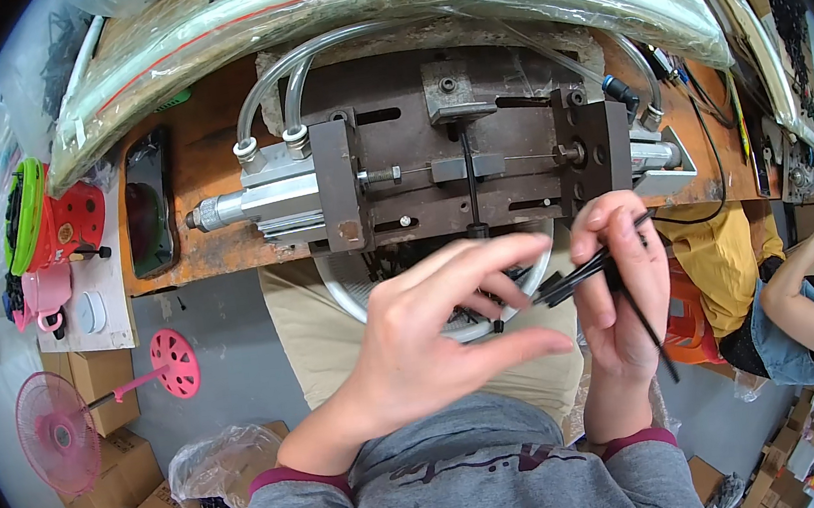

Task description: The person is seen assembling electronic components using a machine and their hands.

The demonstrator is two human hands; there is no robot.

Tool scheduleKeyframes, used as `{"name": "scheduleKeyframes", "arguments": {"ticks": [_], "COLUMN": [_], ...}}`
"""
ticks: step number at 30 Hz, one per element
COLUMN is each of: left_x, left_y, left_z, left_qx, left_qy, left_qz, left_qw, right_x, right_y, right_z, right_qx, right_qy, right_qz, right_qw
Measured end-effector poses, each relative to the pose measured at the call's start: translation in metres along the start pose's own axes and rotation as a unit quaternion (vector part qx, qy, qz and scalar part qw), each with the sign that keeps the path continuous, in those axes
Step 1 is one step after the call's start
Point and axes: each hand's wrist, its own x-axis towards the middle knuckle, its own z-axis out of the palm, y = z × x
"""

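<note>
My right hand (pixel 623 300) is closed around a small bunch of thin black plastic rods (pixel 576 282), one of which slants down past the palm. My left hand (pixel 424 317) is just left of the bunch, fingers spread and apart, with nothing visible in it. Beyond both hands stands a dark metal clamping fixture (pixel 423 214) on the bench. Another black rod (pixel 471 181) runs through its middle between two grey blocks, its thicker end sticking out toward me. Below the fixture, a white-rimmed basket (pixel 340 297) rests at my lap, partly hidden by my hands, with black pieces inside.
Air cylinders flank the fixture, a left one (pixel 286 203) and a right one (pixel 652 156), with clear hoses (pixel 257 85). A phone (pixel 150 203) lies on the bench's left side. Further left are a red container (pixel 77 219) and a pink fan (pixel 58 432). Another person (pixel 795 310) sits at right.
</note>
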Motion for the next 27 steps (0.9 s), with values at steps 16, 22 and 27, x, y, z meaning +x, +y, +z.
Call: {"name": "scheduleKeyframes", "arguments": {"ticks": [16,22,27], "left_x": [-0.004,0.008,0.007], "left_y": [-0.03,-0.026,-0.024], "left_z": [0.0,0.0,0.0], "left_qx": [0.41,0.477,0.477], "left_qy": [0.076,0.063,0.059], "left_qz": [0.142,0.154,0.139], "left_qw": [0.898,0.863,0.866], "right_x": [-0.002,-0.007,-0.009], "right_y": [0.005,-0.002,-0.003], "right_z": [-0.015,-0.001,0.006], "right_qx": [-0.021,0.004,0.009], "right_qy": [-0.016,0.065,0.061], "right_qz": [-0.122,-0.075,-0.069], "right_qw": [0.992,0.995,0.996]}}
